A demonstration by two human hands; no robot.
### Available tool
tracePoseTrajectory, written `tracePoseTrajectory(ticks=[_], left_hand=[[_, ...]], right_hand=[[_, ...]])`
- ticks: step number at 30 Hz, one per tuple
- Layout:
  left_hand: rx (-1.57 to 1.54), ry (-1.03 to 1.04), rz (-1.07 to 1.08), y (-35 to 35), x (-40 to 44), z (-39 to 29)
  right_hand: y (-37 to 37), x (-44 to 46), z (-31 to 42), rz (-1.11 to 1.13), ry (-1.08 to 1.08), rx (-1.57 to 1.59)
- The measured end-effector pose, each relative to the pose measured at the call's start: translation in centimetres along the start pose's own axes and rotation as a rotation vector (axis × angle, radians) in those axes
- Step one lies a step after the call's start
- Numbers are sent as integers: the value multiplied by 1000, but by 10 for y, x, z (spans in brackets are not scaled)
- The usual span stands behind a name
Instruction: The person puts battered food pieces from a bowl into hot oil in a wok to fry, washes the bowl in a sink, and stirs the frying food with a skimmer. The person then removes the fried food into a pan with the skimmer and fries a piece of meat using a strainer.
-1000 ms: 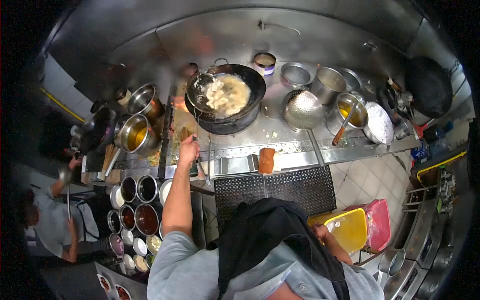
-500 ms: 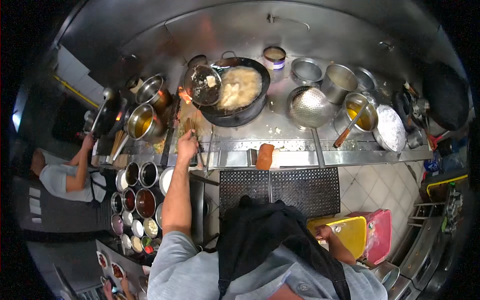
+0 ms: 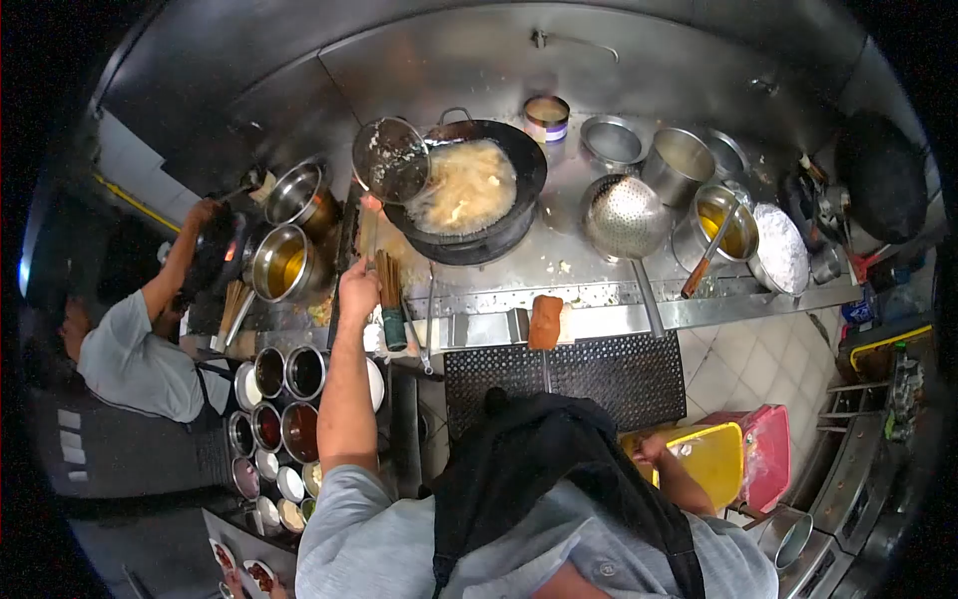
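My left hand (image 3: 359, 288) is closed round the thin handle of a wire strainer (image 3: 390, 160). The strainer tilts over the left rim of a black wok (image 3: 529, 180), with pale scraps stuck to its mesh. Light battered-looking pieces (image 3: 464, 190) bubble in the wok's foaming oil. A bamboo brush (image 3: 392, 309) with a green-bound end lies just right of my left hand. Low on the right, my right hand (image 3: 652, 449) is at the left side of a yellow tub (image 3: 720, 464). Its fingers look curled, but what they hold, if anything, cannot be made out.
A perforated ladle (image 3: 627, 215) rests on the steel counter. Right of it stand a pot of yellow oil (image 3: 684, 245) and a bowl of white powder (image 3: 780, 255). Several sauce containers (image 3: 299, 429) sit at left. A co-worker (image 3: 150, 339) reaches toward the far-left stove.
The strainer has shifted left and tilted; the pale piece seen in it before is gone from it. My right hand stays by the tub. The co-worker's arm reaches farther forward.
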State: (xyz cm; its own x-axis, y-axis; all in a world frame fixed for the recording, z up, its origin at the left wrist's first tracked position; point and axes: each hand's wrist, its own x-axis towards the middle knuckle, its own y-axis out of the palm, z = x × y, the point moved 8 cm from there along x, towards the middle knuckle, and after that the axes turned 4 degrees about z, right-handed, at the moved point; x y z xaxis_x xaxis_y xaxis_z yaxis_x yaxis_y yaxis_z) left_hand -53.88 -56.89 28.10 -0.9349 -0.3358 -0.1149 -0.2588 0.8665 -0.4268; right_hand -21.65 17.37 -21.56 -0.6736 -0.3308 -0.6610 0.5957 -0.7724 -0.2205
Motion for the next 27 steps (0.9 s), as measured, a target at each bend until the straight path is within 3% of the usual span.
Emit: tracePoseTrajectory(ticks=[3, 4, 5, 7, 9, 10, 11, 13, 15, 17, 20, 27], left_hand=[[-116, -10, -1, -20, 30, 3], [-100, 9, -18, -27, 40, -3], [-105, 8, -10, -31, 58, -2], [152, 97, -94, -52, 107, -5], [589, 471, -330, -65, 148, -29], [614, 250, -253, -63, 163, -40], [636, 28, -175, -61, 173, -51], [755, 45, -206, -56, 231, -30], [1036, 22, -54, -40, 264, -20], [1048, 88, -30, -32, 267, -25], [1094, 189, -25, -31, 261, -47], [808, 371, -152, -54, 164, -71]], right_hand=[[23, 11, -1, 140, -18, -387], [19, -4, 28, -55, 170, -108], [23, -4, 15, -61, 177, -108], [35, -1, -13, -37, 0, -109], [37, -59, 101, -155, 328, 327], [39, -103, 203, -270, 471, 543], [42, -115, 215, -278, 478, 544], [57, -134, 225, -265, 514, 600], [67, -151, 248, -313, 552, 556], [74, -160, 249, -338, 584, 468], [85, -152, 242, -198, 514, 293], [78, -105, 217, 35, 338, 52]])
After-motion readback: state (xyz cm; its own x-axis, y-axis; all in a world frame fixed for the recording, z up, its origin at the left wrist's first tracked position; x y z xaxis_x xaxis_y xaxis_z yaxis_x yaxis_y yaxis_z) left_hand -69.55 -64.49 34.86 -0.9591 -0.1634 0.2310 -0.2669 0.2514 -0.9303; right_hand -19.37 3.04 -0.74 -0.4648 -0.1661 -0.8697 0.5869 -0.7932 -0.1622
